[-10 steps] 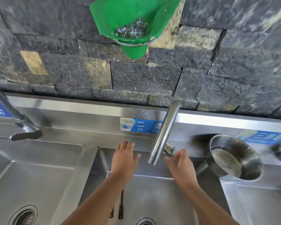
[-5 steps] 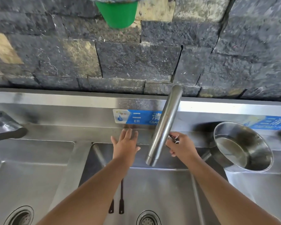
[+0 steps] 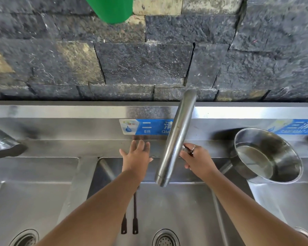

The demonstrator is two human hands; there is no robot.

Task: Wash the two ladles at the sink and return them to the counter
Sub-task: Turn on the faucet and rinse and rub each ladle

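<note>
Two ladles lie in the middle sink basin (image 3: 185, 206); only their dark handles (image 3: 135, 217) show, side by side below my left forearm, and their bowls are hidden. The steel faucet spout (image 3: 174, 139) slants down over this basin, and no water runs from it. My right hand (image 3: 196, 160) is closed on the faucet's small tap handle (image 3: 185, 149) just right of the spout. My left hand (image 3: 137, 155) rests flat, fingers spread, on the ledge behind the basin, holding nothing.
A steel saucepan (image 3: 267, 157) leans on the ledge at the right, between the middle and right basins. Another faucet (image 3: 4, 144) sticks in from the left over the left basin. A green plastic funnel (image 3: 112, 8) hangs on the stone wall above. Drains (image 3: 165, 238) sit at the basin bottoms.
My right hand has moved forward from the basin edge and closed on the tap handle. My left hand has slid a little forward onto the ledge. The camera has tilted down.
</note>
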